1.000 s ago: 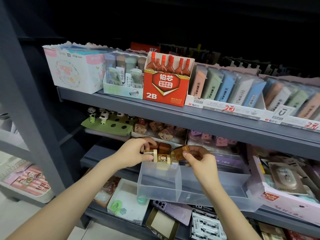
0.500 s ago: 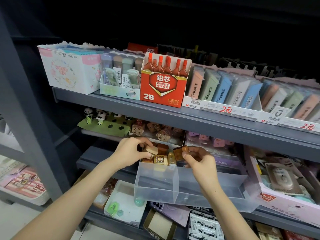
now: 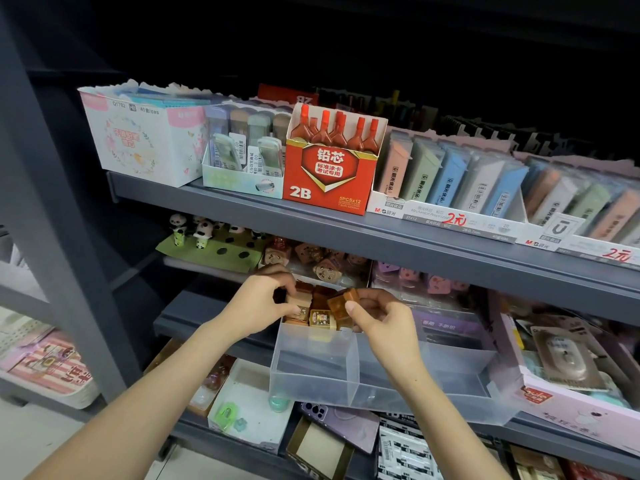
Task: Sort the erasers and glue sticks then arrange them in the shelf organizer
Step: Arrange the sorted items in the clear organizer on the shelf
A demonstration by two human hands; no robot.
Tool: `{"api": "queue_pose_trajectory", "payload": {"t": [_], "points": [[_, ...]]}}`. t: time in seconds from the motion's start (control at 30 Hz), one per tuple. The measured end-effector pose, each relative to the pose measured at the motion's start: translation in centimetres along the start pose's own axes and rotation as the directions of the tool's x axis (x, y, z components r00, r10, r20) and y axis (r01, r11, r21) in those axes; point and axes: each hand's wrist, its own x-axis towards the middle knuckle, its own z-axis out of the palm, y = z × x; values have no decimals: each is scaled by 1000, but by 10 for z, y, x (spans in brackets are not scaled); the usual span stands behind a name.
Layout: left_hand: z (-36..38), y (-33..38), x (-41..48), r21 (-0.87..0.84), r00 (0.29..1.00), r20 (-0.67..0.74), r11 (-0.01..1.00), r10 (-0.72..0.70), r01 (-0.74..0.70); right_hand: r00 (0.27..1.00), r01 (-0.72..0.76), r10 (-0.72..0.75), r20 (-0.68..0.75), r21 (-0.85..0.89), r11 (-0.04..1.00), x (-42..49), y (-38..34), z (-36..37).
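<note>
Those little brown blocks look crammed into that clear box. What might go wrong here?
The brown eraser pinched by the right hand could slip from that light grip and fall past the clear organizer. The left hand, pinching one of the packed erasers, might topple its neighbours.

Grey metal shelving, stacked tiers. Top shelf (image 3: 242,206): white floral box (image 3: 138,147), pale tray of lead cases (image 3: 239,181), red 2B box (image 3: 329,181), M&G trays of pastel packs (image 3: 450,202), side by side. Middle shelf (image 3: 180,318): green panda card (image 3: 211,251) at rear left, clear divided organizer (image 3: 311,372) at front, pink box (image 3: 571,414) just right
</note>
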Motion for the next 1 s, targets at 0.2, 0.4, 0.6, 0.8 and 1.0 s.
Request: {"api": "queue_pose_trajectory", "payload": {"t": [0.2,0.4,0.6,0.8,1.0], "points": [[1,-1,-3,-37,998,-64,999,27,-30,987,91,-54,151,-255,963,4,-8,26],[-7,-4,-11,-151,999,-51,988,-10,2,957,218,-95,273,-466,858,11,-10,42],[-7,-3,-20,-379,993,59,918,-99,114,935,262,-88,343,-504,823,9,-9,53],[4,-9,-25,-199,996,7,976,-88,88,975,217,-189,121,-722,657,6,-1,27],[6,-7,-28,-192,996,-28,979,-80,73,948,289,-251,197,-862,416,13,7,16]]}}
